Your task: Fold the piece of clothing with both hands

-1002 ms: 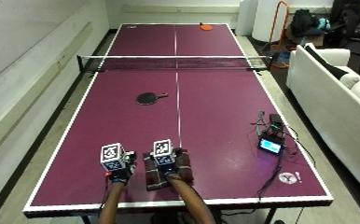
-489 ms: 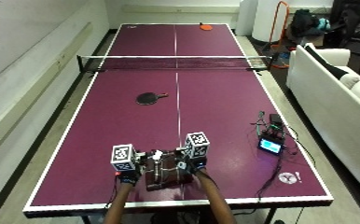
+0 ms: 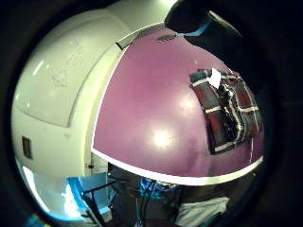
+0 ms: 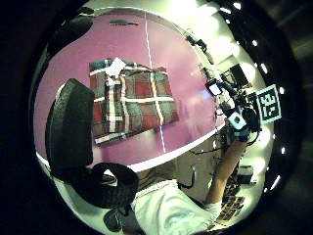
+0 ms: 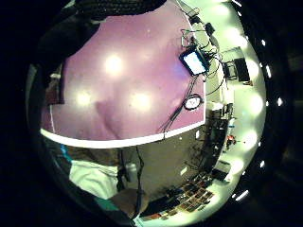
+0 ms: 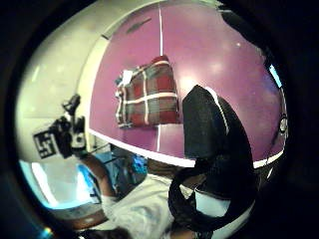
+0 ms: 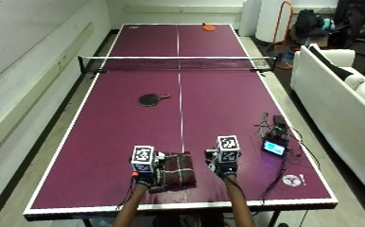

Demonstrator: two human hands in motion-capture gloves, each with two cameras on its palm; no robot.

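A folded red, dark and white plaid garment (image 7: 176, 171) lies flat on the purple table tennis table (image 7: 107, 142) near its front edge. My left hand (image 7: 145, 180) hovers at the garment's left edge with relaxed fingers and holds nothing. My right hand (image 7: 224, 169) is apart from the garment, a little to its right, also holding nothing. The left palm views show the garment (image 4: 132, 100) (image 3: 227, 111) lying free on the table. The right thumb side view shows the garment (image 6: 147, 94) beside the table's white centre line, with a black finger (image 6: 209, 134) in front.
A black paddle (image 7: 151, 99) lies mid-table and an orange paddle (image 7: 207, 27) at the far end, beyond the net (image 7: 176, 64). A small device with a lit screen (image 7: 274, 147) and cables sits at the right edge. A white sofa (image 7: 346, 94) stands to the right.
Both hands came off the garment and spread apart, the right hand moving further right. The garment now lies folded between them.
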